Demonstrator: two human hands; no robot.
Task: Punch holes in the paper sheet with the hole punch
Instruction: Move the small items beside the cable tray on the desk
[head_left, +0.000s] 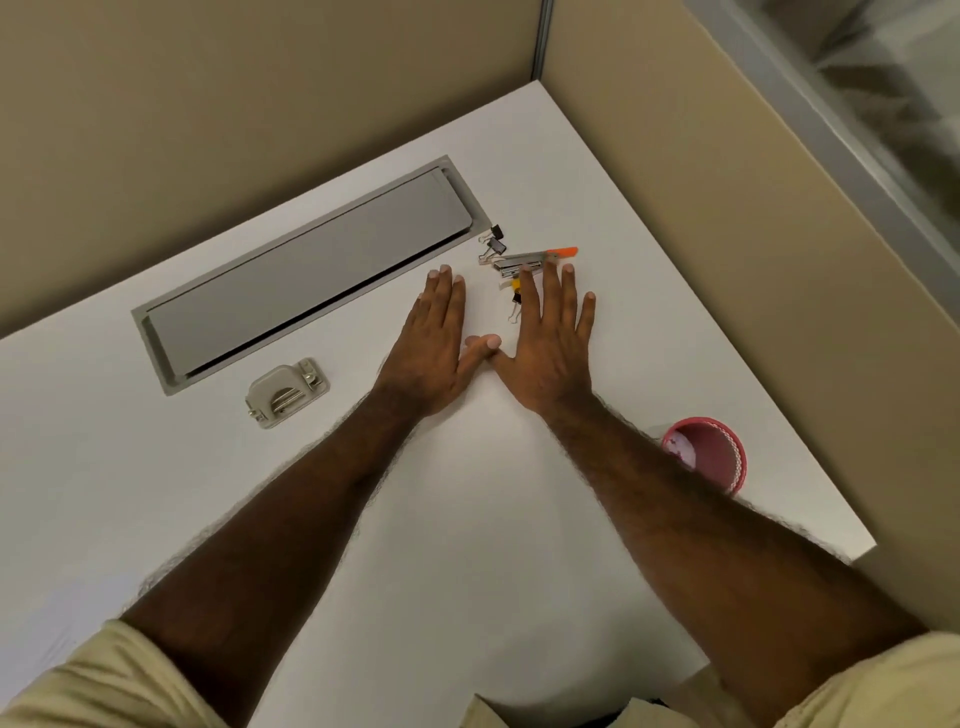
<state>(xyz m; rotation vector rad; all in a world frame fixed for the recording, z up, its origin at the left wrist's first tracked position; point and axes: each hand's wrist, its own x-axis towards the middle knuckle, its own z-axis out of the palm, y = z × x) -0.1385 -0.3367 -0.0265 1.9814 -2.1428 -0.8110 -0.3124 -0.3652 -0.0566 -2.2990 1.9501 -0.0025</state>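
Note:
A beige hole punch (287, 394) with a metal lever lies on the white desk (130, 493), left of my arms. My left hand (434, 348) and my right hand (550, 343) rest flat on the desk, palms down, fingers spread, thumbs touching. Neither hand holds anything. The punch is about a hand's width left of my left wrist. I cannot make out a paper sheet against the white desk surface.
A grey cable hatch (311, 275) is set into the desk at the back. A stapler with an orange tip (524, 260) and several binder clips (496, 241) lie just beyond my right fingertips. A pink cup (709, 457) stands at the right edge. Beige partition walls enclose the corner.

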